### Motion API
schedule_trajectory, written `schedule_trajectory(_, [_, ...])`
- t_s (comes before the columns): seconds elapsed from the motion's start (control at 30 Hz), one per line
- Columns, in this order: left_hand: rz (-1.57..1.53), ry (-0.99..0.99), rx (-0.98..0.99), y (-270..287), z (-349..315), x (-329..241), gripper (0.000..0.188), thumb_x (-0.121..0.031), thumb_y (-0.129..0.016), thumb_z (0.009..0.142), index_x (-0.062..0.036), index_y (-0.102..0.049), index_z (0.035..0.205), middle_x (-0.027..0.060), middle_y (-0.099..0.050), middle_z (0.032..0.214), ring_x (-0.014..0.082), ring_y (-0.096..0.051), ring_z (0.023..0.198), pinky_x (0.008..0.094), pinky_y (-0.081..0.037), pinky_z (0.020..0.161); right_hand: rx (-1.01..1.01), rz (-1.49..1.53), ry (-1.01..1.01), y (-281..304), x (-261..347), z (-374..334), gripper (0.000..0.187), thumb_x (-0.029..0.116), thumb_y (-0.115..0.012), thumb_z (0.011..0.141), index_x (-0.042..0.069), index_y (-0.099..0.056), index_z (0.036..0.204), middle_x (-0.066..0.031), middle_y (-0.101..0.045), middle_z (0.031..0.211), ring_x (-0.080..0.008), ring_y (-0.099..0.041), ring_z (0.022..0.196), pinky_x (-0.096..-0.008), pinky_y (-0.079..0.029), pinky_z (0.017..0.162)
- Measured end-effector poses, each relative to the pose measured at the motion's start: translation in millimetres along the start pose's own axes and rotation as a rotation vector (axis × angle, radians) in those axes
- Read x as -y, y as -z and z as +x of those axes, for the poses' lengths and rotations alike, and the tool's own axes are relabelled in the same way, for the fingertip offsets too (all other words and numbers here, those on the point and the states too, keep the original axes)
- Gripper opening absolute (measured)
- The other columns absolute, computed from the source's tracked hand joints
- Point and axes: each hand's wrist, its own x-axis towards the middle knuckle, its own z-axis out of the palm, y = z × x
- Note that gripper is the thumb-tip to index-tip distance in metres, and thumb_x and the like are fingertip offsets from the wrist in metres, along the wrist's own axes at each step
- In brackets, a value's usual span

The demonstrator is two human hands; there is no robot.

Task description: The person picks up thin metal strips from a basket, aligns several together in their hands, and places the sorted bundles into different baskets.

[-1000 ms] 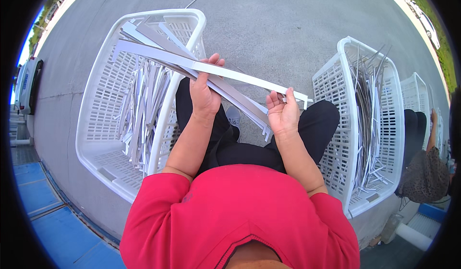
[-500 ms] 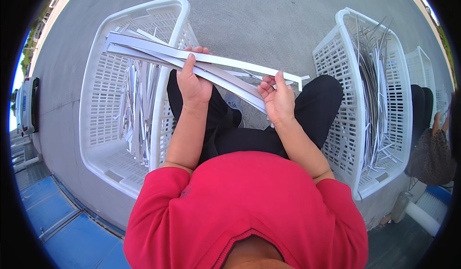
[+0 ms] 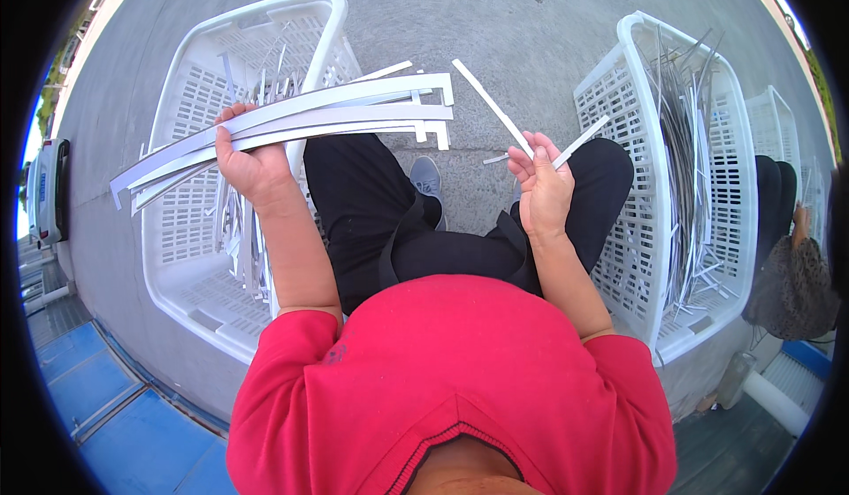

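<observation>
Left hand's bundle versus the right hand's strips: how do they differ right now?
The left hand grips a thick bundle of long white strips, lying roughly level across the left basket and the knees. The right hand pinches only a couple of thin strips, which splay upward in a V. The bundle's right ends are notched and hooked; the loose strips look plain. Both are white, flat and narrow.
</observation>
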Motion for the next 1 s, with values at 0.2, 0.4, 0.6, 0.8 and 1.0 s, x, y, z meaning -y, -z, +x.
schedule_trajectory(0.2, [0.056,-0.184,-0.180,13,16,-74,0.014,-0.010,-0.037,0.087,-0.0009,-0.048,0.091,0.0114,-0.053,0.088,0.0239,-0.050,0.085,0.0397,-0.042,0.085,0.052,0.020,0.253,-32,36,11,0.022,0.005,-0.040,0.093,-0.004,-0.044,0.113,-0.0161,-0.054,0.109,-0.0218,-0.061,0.088,-0.0332,-0.053,0.076])
schedule_trajectory(0.4, [0.115,-0.346,-0.237,32,0,-136,0.010,-0.009,-0.040,0.087,-0.0021,-0.048,0.088,0.0090,-0.053,0.083,0.0214,-0.051,0.078,0.0364,-0.043,0.080,0.488,0.131,0.325,-184,28,1,0.032,0.009,-0.046,0.092,-0.004,-0.038,0.120,-0.0165,-0.052,0.111,-0.0221,-0.060,0.093,-0.0300,-0.050,0.080])
schedule_trajectory(0.6, [0.128,-0.413,-0.267,44,-12,-167,0.010,-0.010,-0.041,0.088,-0.0027,-0.047,0.092,0.0096,-0.052,0.082,0.0213,-0.051,0.078,0.0362,-0.045,0.076,0.980,-0.849,0.165,-235,-53,-7,0.058,0.021,-0.064,0.080,-0.002,-0.040,0.128,-0.0206,-0.048,0.123,-0.0256,-0.049,0.114,-0.0353,-0.041,0.093])
schedule_trajectory(0.8, [0.204,-0.625,-0.223,37,-12,-202,0.011,-0.010,-0.047,0.088,-0.0013,-0.045,0.095,0.0082,-0.050,0.081,0.0187,-0.051,0.076,0.0323,-0.046,0.072,0.718,-0.845,0.012,-126,-59,66,0.038,0.020,-0.062,0.080,-0.002,-0.057,0.110,-0.0101,-0.064,0.091,-0.0163,-0.061,0.082,-0.0287,-0.048,0.073])
schedule_trajectory(1.0, [0.618,-0.937,-0.196,21,9,-219,0.017,-0.008,-0.049,0.087,0.0023,-0.044,0.099,0.0103,-0.053,0.083,0.0195,-0.053,0.075,0.0330,-0.046,0.068,0.142,-0.556,-0.204,-8,-20,113,0.029,0.016,-0.057,0.086,0.003,-0.053,0.111,-0.0044,-0.062,0.091,-0.0102,-0.059,0.072,-0.0233,-0.047,0.064])
